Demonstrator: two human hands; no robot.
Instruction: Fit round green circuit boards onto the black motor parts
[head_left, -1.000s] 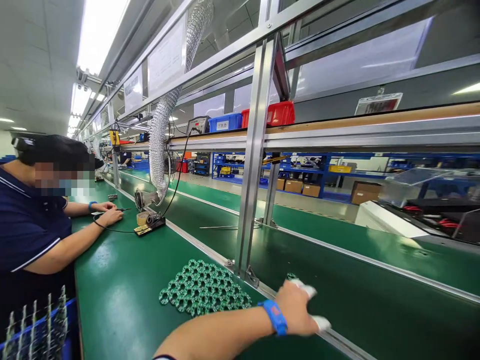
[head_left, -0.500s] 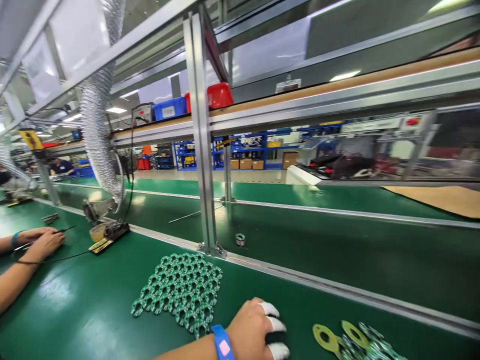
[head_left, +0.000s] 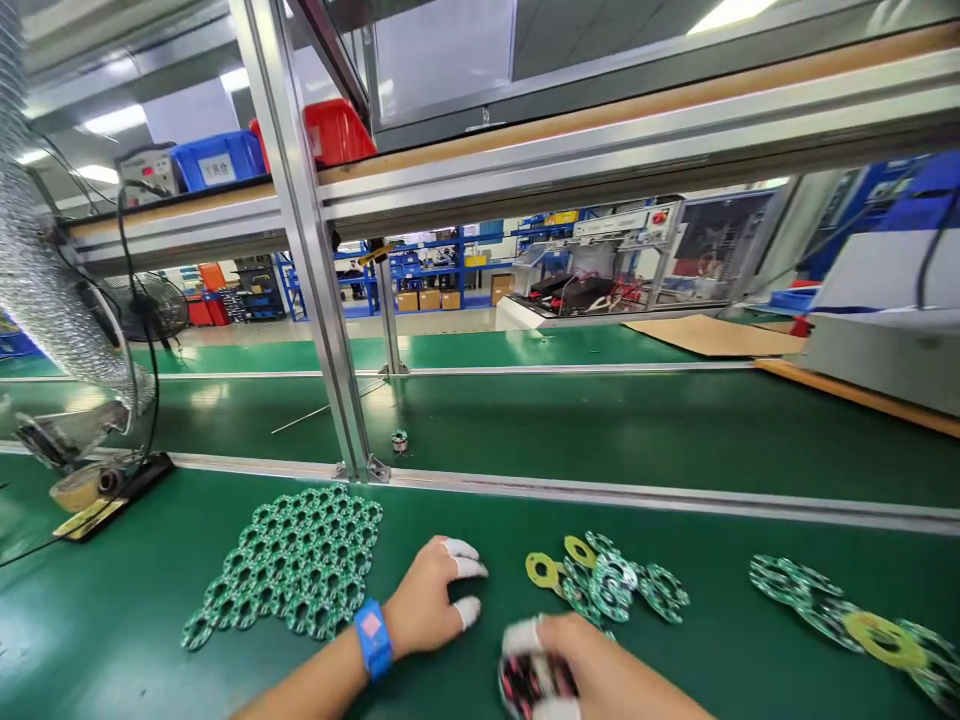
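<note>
My left hand (head_left: pixel 431 598), with white finger cots and a blue wristband, hovers over or rests on the green mat with fingers apart and nothing in them. It is just right of a sheet of ring-shaped green circuit boards (head_left: pixel 300 560). At the bottom centre my right hand (head_left: pixel 574 660), slightly blurred, grips a round dark part with red and metallic areas (head_left: pixel 529 680). Beyond my right hand lies a loose pile of green ring boards (head_left: pixel 611 580) with yellow-green rings (head_left: pixel 541 570). More ring boards (head_left: pixel 802 590) lie at the right.
An aluminium post (head_left: pixel 322 300) stands behind the board sheet. A small coil-like part (head_left: pixel 400 441) sits past the metal rail (head_left: pixel 525 488). At the left are a silver duct (head_left: pixel 45 260) and a soldering stand (head_left: pixel 112 490). Blue (head_left: pixel 217 160) and red (head_left: pixel 337 132) bins sit on the shelf.
The view has swung right, bringing more ring boards into sight. My right hand has come into view holding the round part. The other person's hands have left the view at the left.
</note>
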